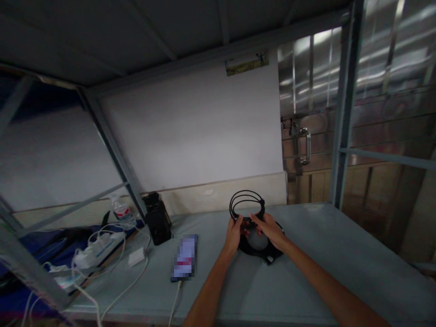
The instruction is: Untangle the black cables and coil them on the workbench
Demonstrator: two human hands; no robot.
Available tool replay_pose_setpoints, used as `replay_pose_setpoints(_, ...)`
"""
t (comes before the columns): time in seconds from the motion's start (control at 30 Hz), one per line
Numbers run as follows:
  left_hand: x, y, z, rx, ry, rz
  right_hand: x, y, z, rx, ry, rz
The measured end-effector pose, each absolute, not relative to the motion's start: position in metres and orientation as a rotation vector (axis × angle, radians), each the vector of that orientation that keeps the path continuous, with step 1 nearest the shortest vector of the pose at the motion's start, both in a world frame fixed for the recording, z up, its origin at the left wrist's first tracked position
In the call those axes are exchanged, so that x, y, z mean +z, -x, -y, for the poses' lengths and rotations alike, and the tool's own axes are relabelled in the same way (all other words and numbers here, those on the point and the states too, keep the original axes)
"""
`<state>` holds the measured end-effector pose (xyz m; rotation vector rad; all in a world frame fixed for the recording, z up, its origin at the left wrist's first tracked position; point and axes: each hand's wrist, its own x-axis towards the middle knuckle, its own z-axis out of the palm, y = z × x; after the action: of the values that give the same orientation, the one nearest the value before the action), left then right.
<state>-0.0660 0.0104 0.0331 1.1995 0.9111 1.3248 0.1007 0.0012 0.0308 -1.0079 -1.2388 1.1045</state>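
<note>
A coil of thin black cable is raised above the grey bed-frame board, its loops standing up over my fingers. My left hand grips the coil's lower left side between thumb and fingers. On the lower right, my right hand pinches the same coil, thumb pointing inward. Below both hands lies a black ring-shaped band with a small pale piece at its near edge. My hands cover part of that band, and I cannot tell whether the cable joins it.
Left of my arms a phone lies plugged into a white cable. Farther left are a black pouch-like item, a white adapter, a power strip and a water bottle. A metal post rises at the right.
</note>
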Motion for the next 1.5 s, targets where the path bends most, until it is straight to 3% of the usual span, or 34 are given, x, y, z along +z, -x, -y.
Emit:
replay_pose_setpoints(0.57, 0.038, 0.066, -0.014, 1.362, -1.083, -0.881, 0.035, -0.1, 0.001, 1.089, 1.038, 1.288)
replay_pose_setpoints(0.83, 0.039, 0.066, -0.012, 1.365, -1.076, -0.816, 0.046, -0.109, -0.002, 1.094, 1.057, 0.984)
replay_pose_setpoints(1.13, 0.044, 0.067, -0.002, 1.341, -1.22, -0.913, 0.037, -0.127, -0.02, 0.79, 1.152, 1.036)
replay_pose_setpoints(1.37, 0.041, 0.069, -0.005, 1.312, -1.53, -1.007, 0.029, -0.154, -0.029, 0.412, 1.37, 1.476)
replay_pose_setpoints(1.5, 0.033, 0.069, -0.008, 1.314, -1.653, -1.055, 0.015, -0.158, -0.033, 0.398, 1.44, 1.571)
